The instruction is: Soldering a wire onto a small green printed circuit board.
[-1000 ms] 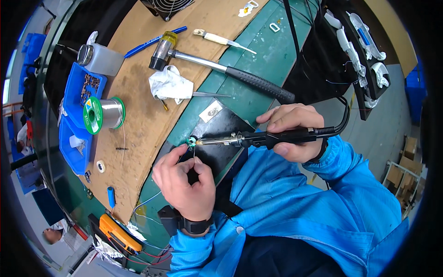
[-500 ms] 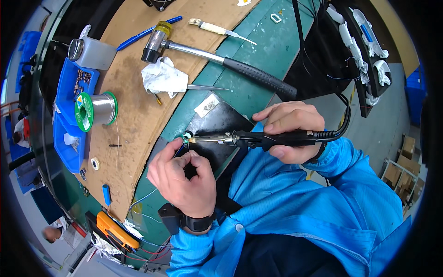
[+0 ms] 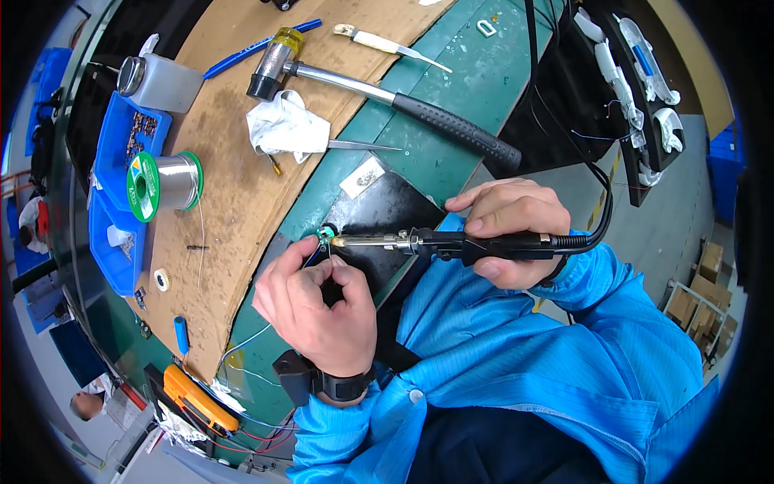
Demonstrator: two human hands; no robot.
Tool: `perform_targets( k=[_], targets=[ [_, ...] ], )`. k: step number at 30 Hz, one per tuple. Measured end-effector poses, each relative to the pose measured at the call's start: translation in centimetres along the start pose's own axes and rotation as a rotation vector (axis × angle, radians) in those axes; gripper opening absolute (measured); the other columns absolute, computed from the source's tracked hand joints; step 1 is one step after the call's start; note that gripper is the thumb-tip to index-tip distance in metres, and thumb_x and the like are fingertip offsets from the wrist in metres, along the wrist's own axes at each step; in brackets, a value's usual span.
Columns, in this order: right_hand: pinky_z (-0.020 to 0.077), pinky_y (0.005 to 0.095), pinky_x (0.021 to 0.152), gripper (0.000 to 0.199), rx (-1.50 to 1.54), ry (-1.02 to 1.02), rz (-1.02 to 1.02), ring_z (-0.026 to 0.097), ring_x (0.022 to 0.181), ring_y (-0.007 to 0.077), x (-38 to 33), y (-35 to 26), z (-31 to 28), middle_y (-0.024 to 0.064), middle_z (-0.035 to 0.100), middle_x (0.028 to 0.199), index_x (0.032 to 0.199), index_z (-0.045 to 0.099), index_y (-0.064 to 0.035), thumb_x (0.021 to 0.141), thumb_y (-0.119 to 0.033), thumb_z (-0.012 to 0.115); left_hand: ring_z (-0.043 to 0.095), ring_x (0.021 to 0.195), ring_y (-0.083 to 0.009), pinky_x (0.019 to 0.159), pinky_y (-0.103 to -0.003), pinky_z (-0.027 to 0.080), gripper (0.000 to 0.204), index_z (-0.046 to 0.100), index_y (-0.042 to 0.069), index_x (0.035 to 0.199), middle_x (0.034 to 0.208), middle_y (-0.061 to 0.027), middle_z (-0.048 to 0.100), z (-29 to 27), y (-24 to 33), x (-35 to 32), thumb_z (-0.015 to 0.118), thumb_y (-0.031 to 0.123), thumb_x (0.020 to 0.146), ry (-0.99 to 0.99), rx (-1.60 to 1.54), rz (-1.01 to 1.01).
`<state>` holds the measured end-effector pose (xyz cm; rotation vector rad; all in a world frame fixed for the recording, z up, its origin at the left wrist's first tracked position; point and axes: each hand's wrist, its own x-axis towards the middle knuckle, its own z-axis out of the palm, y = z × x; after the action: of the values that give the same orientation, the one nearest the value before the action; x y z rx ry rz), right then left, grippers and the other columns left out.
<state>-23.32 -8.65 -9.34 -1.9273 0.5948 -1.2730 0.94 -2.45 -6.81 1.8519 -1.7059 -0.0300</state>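
My right hand (image 3: 516, 226) is wrapped round the black handle of a soldering iron (image 3: 451, 244), which lies level and points left. Its metal tip meets a small green circuit board (image 3: 325, 233) at the edge of a black pad (image 3: 375, 211). My left hand (image 3: 322, 315) is closed in a pinch, with a thin wire (image 3: 330, 252) rising from between thumb and fingers toward the board. One left fingertip touches or nearly touches the board. A blue lead also runs by the fingers. Exactly what the left fingers cover is hidden.
A solder spool (image 3: 165, 185) stands on cardboard beside blue parts bins (image 3: 117, 242). Beyond the pad lie a mallet (image 3: 387, 97), a white cloth (image 3: 286, 127) with tweezers, and a white-handled knife (image 3: 379, 40). An orange multimeter (image 3: 197, 401) sits at lower left. The iron's cable (image 3: 601, 210) loops right.
The view has shifted very slightly. Both hands keep their holds, and the iron's tip stays at the board.
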Motion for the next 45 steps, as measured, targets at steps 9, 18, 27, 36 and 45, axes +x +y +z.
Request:
perform_targets(
  k=[9, 18, 27, 36, 45],
  targets=[
    [0.0621, 0.0455, 0.086, 0.031, 0.018, 0.001, 0.028, 0.077, 0.084, 0.0347, -0.29, -0.31, 0.02, 0.0174, 0.075, 0.086, 0.097, 0.071, 0.0033, 0.077, -0.016, 0.085, 0.062, 0.097, -0.033, 0.09, -0.046, 0.043, 0.016, 0.061, 0.005, 0.079, 0.107, -0.0082, 0.07, 0.01, 0.02, 0.05, 0.07, -0.004, 0.069, 0.006, -0.013, -0.004],
    [0.0623, 0.0455, 0.085, 0.031, 0.025, 0.023, 0.02, 0.077, 0.082, 0.034, -0.38, -0.13, 0.16, 0.0174, 0.074, 0.084, 0.096, 0.07, 0.0039, 0.078, -0.017, 0.085, 0.062, 0.097, -0.0328, 0.09, -0.046, 0.043, 0.016, 0.061, 0.005, 0.079, 0.106, -0.0083, 0.07, 0.04, 0.01, 0.03, 0.071, -0.003, 0.07, 0.003, -0.012, -0.014],
    [0.0628, 0.0463, 0.085, 0.032, 0.035, 0.027, -0.01, 0.076, 0.08, 0.034, -0.48, 0.1, 0.31, 0.0181, 0.074, 0.084, 0.097, 0.07, 0.0043, 0.079, -0.018, 0.084, 0.062, 0.096, -0.0331, 0.088, -0.046, 0.043, 0.016, 0.059, 0.005, 0.078, 0.105, -0.0087, 0.07, 0.1, 0.07, 0.2, 0.071, -0.004, 0.071, 0.005, -0.008, -0.01],
    [0.0623, 0.0453, 0.084, 0.035, 0.022, 0.011, 0.012, 0.077, 0.085, 0.0356, -0.65, 0.0, 0.17, 0.0174, 0.075, 0.086, 0.1, 0.07, 0.0031, 0.077, -0.017, 0.086, 0.062, 0.095, -0.0327, 0.087, -0.045, 0.043, 0.017, 0.059, 0.005, 0.079, 0.104, -0.0086, 0.07, 0.11, 0.09, 0.17, 0.071, -0.004, 0.071, 0.0, 0.001, -0.009],
    [0.0623, 0.045, 0.083, 0.035, 0.023, 0.01, 0.0, 0.077, 0.085, 0.0359, -0.71, 0.14, 0.17, 0.0175, 0.075, 0.086, 0.1, 0.07, 0.0032, 0.077, -0.018, 0.086, 0.062, 0.094, -0.0322, 0.087, -0.045, 0.043, 0.017, 0.058, 0.005, 0.078, 0.103, -0.008, 0.07, 0.28, 0.05, 0.2, 0.071, -0.004, 0.072, 0.011, -0.003, -0.002]
  ],
)
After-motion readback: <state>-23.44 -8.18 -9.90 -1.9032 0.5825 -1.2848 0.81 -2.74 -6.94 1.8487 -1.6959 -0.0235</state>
